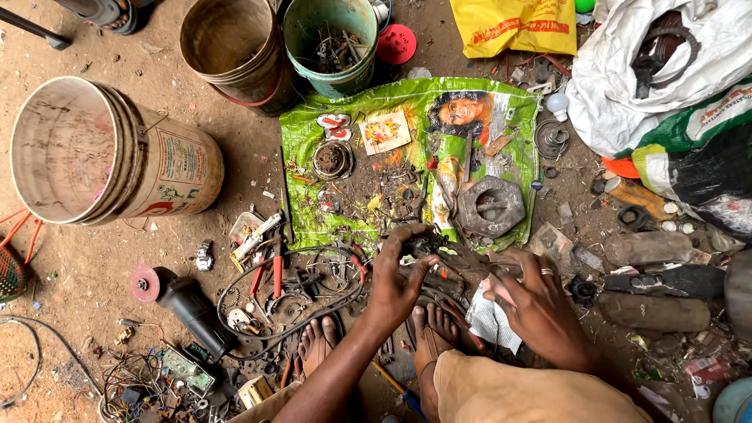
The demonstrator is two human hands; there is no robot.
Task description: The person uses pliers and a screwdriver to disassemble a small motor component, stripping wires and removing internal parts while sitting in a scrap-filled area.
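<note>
You squat barefoot on the dirt floor at the near edge of a green plastic sack (313, 133) spread flat and strewn with scrap. Your left hand (395, 274), fingers curled, grips a small dark metal part (423, 244) just at the sack's near edge. Your right hand (533, 301), ringed and partly open with fingers spread, presses on a scrap of white paper (492, 321) just right of it; whether it holds anything cannot be told. A grey hexagonal metal block (490, 206) lies on the sack's right side. An angle grinder (184, 301) rests well left of the sack, a tipped bucket (110, 153) beyond it.
</note>
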